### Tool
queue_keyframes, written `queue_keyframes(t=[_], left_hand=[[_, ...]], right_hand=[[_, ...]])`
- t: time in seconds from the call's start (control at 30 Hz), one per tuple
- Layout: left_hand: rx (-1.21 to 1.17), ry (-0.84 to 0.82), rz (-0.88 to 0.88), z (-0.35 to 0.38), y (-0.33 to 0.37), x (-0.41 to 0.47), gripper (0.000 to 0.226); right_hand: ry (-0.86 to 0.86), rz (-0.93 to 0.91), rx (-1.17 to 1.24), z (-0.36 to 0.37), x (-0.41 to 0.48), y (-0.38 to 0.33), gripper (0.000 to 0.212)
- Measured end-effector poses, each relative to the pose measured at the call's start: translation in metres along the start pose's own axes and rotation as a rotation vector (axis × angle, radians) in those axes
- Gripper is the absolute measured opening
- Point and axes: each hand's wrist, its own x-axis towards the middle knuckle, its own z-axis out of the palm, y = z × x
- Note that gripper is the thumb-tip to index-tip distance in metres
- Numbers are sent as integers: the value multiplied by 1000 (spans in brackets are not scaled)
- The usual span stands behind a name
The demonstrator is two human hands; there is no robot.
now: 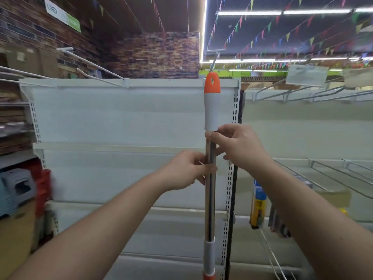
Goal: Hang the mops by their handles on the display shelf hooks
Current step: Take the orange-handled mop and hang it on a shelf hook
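Mop handle (210,178) upright (orange tip up) | left hand (184,170), right hand (236,147) gripping shaft

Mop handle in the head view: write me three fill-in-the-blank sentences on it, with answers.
1. The tip of the mop handle is coloured ____.
2. The right hand grips the pole just below the ____ sleeve.
3. The left hand holds the pole ____ the right hand.

Missing words: orange; white; below
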Motion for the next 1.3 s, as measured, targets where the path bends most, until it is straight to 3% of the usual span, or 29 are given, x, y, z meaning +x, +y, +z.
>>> queue_keyframes(t=[1.3], left_hand=[[-5, 36, 42, -5, -23, 62, 18]], right_hand=[[11, 14, -7, 7, 47, 20, 19]])
